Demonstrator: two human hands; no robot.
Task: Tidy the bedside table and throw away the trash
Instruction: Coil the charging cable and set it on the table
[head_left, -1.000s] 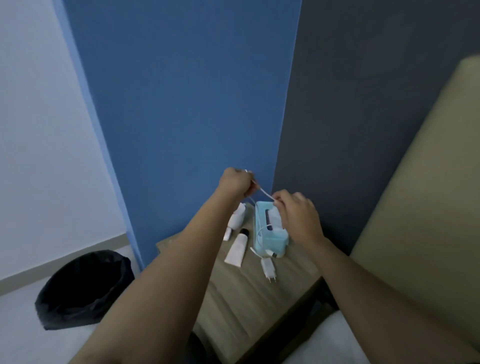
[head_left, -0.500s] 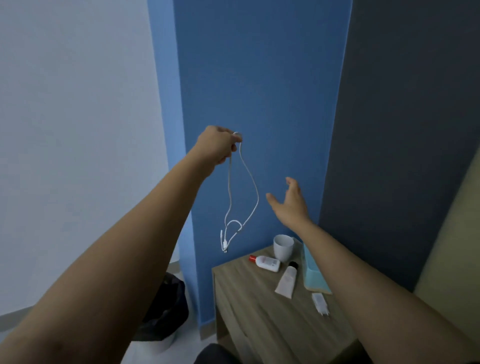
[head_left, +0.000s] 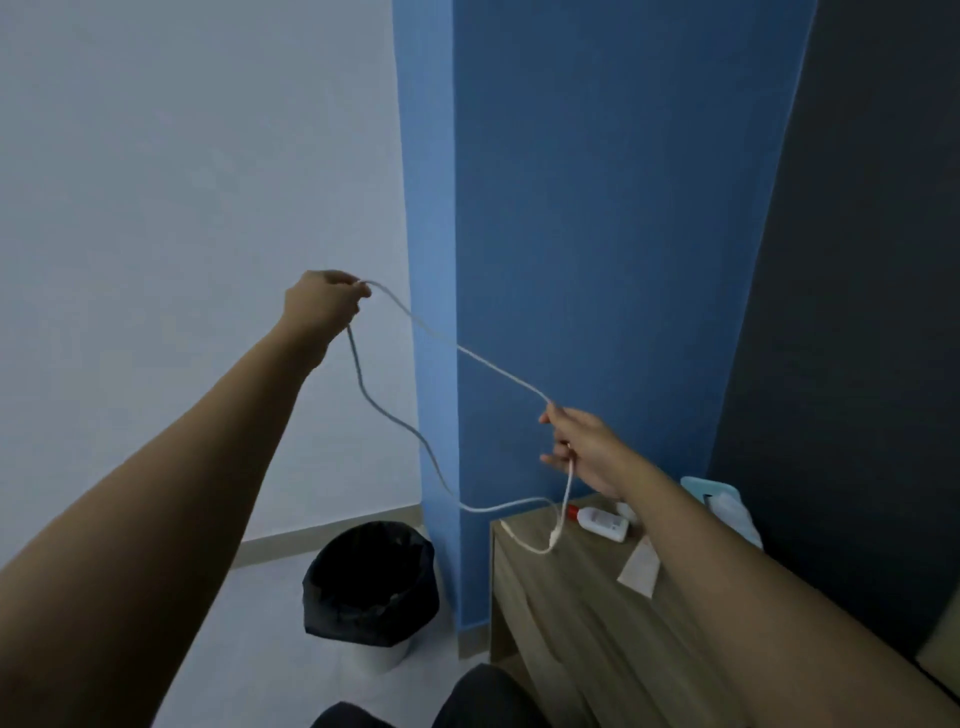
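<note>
A thin white charging cable (head_left: 483, 363) stretches between two raised hands. The left hand (head_left: 322, 304) pinches it up high, and the right hand (head_left: 587, 447) pinches it lower, above the wooden bench (head_left: 571, 603). Slack loops (one connector visible) dangle at the bench's left edge, beside a black-lined trash bin (head_left: 371, 582) on the floor.

One camera only, worn on my head; it looks forward and slightly down; my left hand (head_left: 322, 304) and right hand (head_left: 582, 447) sit mid-frame, stretched well out ahead; the desk (head_left: 571, 613) lies close, low right; the bin (head_left: 371, 587) stands on the floor (head_left: 249, 623) lower centre; walls (head_left: 597, 208) fill the top.
</note>
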